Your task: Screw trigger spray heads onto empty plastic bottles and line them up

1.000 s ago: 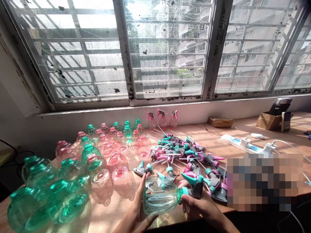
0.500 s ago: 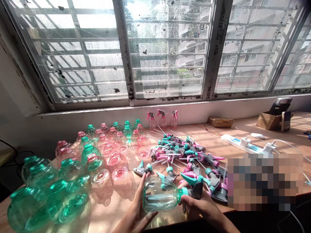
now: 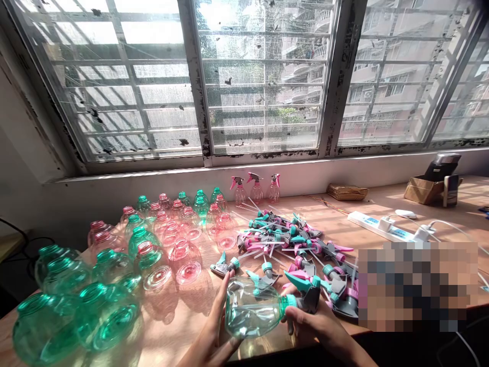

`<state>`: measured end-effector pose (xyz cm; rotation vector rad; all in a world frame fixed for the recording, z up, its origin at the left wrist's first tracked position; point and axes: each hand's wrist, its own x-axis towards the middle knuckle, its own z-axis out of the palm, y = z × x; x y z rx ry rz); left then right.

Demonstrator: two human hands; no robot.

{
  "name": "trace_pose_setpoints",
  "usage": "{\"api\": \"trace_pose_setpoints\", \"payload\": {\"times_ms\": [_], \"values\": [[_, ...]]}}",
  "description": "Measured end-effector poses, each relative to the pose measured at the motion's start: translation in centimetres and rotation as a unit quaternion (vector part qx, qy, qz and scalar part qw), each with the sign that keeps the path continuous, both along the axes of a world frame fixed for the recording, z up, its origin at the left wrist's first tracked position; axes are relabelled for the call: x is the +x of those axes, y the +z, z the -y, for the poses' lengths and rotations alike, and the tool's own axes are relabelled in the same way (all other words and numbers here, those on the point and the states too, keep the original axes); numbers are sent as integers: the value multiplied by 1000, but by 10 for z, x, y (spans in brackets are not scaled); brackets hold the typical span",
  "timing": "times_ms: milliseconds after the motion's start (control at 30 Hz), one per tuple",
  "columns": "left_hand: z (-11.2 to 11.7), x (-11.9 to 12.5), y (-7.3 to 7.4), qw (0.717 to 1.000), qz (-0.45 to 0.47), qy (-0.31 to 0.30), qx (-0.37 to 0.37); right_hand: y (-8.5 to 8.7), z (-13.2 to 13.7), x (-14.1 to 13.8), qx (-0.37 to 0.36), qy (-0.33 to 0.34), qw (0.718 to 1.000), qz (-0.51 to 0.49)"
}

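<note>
Bright windows (image 3: pixel 263 76) back the tabletop (image 3: pixel 305 196). Above its near edge, a green bottle (image 3: pixel 252 311) lies sideways, its base cradled in the left hand's (image 3: pixel 217 329) grip; the right hand's (image 3: pixel 313 321) grip clasps its spray head (image 3: pixel 306 290). Loose heads (image 3: pixel 282 234) lie beyond; uncapped bottles (image 3: pixel 185 260) stand to the left.

you can read no words, brands, numbers or signs anywhere here, and the small blue labels (image 3: pixel 370 221) on the white power strip (image 3: pixel 393 233), over to your right, are too tiny and blurred to make out.
</note>
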<state>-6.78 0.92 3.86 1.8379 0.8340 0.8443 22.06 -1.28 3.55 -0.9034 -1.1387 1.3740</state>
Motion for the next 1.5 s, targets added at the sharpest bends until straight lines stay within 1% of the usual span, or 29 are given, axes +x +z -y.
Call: {"api": "trace_pose_setpoints", "payload": {"times_ms": [100, 233, 300, 367, 500, 567, 633, 700, 800, 900, 1000, 1100, 1167, 1233, 1333, 1500], "values": [[0, 0, 0, 1000, 6, -19, -5, -1, 0, 0, -5, -1, 1000, -3], [2, 0, 7, 998, -10, -7, -64, 0, 1, -1, 0, 0, 1000, -8], [1, 0, 7, 997, -18, -10, -73, 0, 1, -1, 2, -2, 1000, -8], [-1, -1, 3, 998, -26, -10, -56, 1, 1, -1, 3, -5, 1000, -4], [-6, 0, -9, 1000, -5, -4, 16, 0, 1, -2, -2, -6, 1000, -1], [-5, 0, -9, 1000, 6, -10, 18, 0, 1, -1, -4, -5, 1000, 0], [-1, 1, -4, 1000, -2, -16, -13, -1, 1, -1, 0, -5, 1000, 1], [3, 1, 4, 999, -16, -16, -44, -1, 1, -1, 5, -7, 1000, 0], [6, 3, 15, 997, -5, -12, -78, -1, 0, 0, 10, -5, 1000, -2], [6, 6, 20, 995, 17, -22, -91, -3, -1, 1, 14, 1, 1000, -5], [3, 8, 15, 998, 26, -34, -55, -6, -2, 1, 22, -4, 1000, -4], [-2, 5, 2, 999, 24, -34, 0, -8, -3, 1, 26, -12, 1000, -5], [-4, 2, -6, 999, 25, -40, -6, -8, -3, 0, 24, -14, 999, -16], [-5, -1, -11, 998, 25, -51, -22, -8, -3, 0, 19, -12, 999, -27], [-6, -2, -12, 998, 24, -58, -29, -7, -3, -1, 8, -14, 1000, -26], [-2, 0, -2, 999, 0, -46, -6, -8, -3, 0, 7, -18, 1000, -21]]}}
